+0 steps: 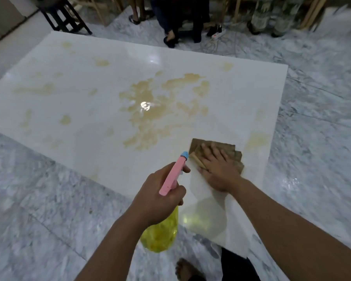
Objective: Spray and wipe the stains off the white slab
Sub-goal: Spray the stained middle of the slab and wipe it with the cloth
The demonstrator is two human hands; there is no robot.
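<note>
A large white slab [73, 110] lies flat on the marble floor, covered with tan-yellow stains; the biggest stain patch [156, 110] spreads over its middle. My left hand [160, 197] grips a spray bottle [164, 232] with a yellow body, pink head and blue nozzle, aimed at the slab from its near edge. My right hand [217, 169] presses flat on a brown, soiled folded cloth [209, 147] near the slab's near-right corner. A smaller stain [255, 140] lies just right of the cloth.
Grey marble floor [39, 209] surrounds the slab. Several people's legs and feet [170, 37] stand beyond the far edge, with a power strip and cables [217, 34] beside them. A dark wooden stool [65, 15] is at the far left. My bare foot [184, 268] is at the bottom.
</note>
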